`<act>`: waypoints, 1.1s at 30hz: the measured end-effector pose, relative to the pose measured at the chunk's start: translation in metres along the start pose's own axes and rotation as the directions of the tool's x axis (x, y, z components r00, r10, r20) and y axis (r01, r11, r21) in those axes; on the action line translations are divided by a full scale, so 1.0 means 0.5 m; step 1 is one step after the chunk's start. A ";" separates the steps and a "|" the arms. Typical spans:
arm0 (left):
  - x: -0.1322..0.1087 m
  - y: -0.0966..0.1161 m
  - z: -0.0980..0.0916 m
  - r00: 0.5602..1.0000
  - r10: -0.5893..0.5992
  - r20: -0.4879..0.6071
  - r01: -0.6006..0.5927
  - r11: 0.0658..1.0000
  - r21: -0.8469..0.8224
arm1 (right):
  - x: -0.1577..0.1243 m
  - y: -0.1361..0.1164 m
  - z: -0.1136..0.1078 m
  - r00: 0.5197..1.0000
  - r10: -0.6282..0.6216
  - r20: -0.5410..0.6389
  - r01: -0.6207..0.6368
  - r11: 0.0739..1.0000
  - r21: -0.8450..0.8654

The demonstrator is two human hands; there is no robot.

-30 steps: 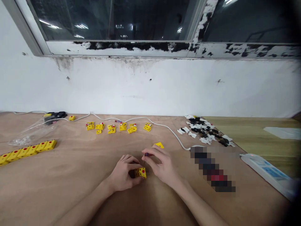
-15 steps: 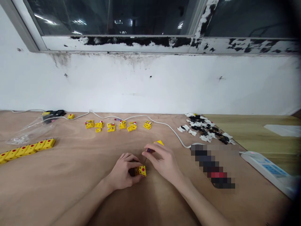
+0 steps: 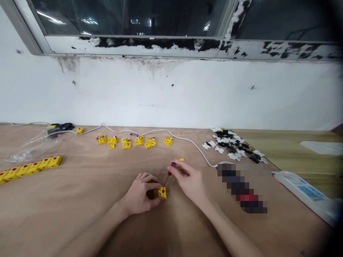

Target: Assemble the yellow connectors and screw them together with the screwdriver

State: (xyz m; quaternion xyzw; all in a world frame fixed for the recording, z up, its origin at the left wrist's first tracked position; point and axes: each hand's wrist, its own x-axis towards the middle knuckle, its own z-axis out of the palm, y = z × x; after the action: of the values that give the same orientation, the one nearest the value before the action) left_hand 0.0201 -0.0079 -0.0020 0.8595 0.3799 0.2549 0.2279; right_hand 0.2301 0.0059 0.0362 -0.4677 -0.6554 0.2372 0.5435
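Yellow plastic block (image 3: 162, 192), well off the wooden bench's (image 3: 80, 192) back edge — left hand (image 3: 142, 194) pinches it, seemingly steadying; right hand (image 3: 190, 182) grips a purple-and-red screwdriver (image 3: 169, 174).

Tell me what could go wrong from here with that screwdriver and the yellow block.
1. The screwdriver, in the right hand, slants down to the yellow block close to the fingertips of the left hand; a slip might jab them.
2. The block appears steadied only by the left hand, so it could twist under pressure.
3. A yellow part sits just beyond the right hand, partly hidden, and might get knocked away.
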 end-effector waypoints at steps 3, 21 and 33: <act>0.001 0.000 -0.001 1.000 -0.003 -0.001 0.003 1.000 -0.001 | 0.022 0.029 -0.026 0.967 0.081 -0.242 -0.068 0.996 0.061; -0.003 -0.007 0.002 0.997 -0.049 -0.055 0.052 0.997 0.055 | 0.038 0.114 -0.022 0.921 0.219 -0.323 -0.142 0.959 0.246; -0.005 -0.030 0.013 0.981 -0.066 -0.182 0.055 0.996 -0.067 | -0.005 0.043 0.022 0.922 0.381 -0.069 -0.285 0.789 0.545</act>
State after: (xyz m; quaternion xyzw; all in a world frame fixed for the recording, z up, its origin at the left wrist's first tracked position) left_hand 0.0147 -0.0020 -0.0166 0.8129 0.4171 0.3378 0.2258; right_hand 0.2272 0.0158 0.0140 -0.4288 -0.4220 0.4571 0.6551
